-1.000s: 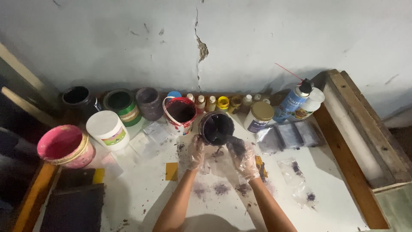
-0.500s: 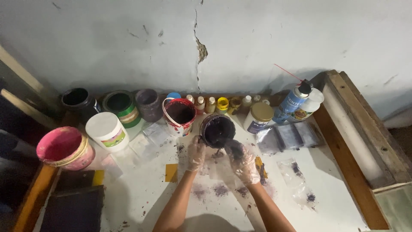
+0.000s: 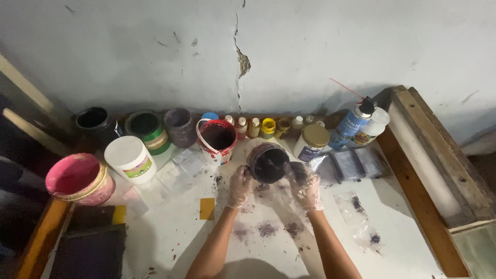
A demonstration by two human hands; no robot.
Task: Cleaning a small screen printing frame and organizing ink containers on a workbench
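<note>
Just in front of the row of small bottles [image 3: 261, 127] along the wall, the dark pot [image 3: 267, 162] sits on the white bench [image 3: 170, 232], and both gloved hands are closed in on it. The left hand [image 3: 239, 186] cups the pot's left wall, fingers curled against it; the right hand [image 3: 306, 185] is bent at the pot's right side, wrapped round something dark that I cannot make out. Compared with the views from a second and half a second ago, the pot has barely shifted: it stands in the same spot, right of the red-and-white tub [image 3: 217, 138] and left of the gold-lidded jar [image 3: 312, 142]. The hands have stayed on either side of it, the right one now drawn a little further from the rim. So the work reads as steadying and handling the pot in place rather than carrying it anywhere. Left of the pot stand the white tub [image 3: 129, 157] and pink bucket [image 3: 78, 179]; purple smudges [image 3: 266, 228] lie nearer the person.
</note>
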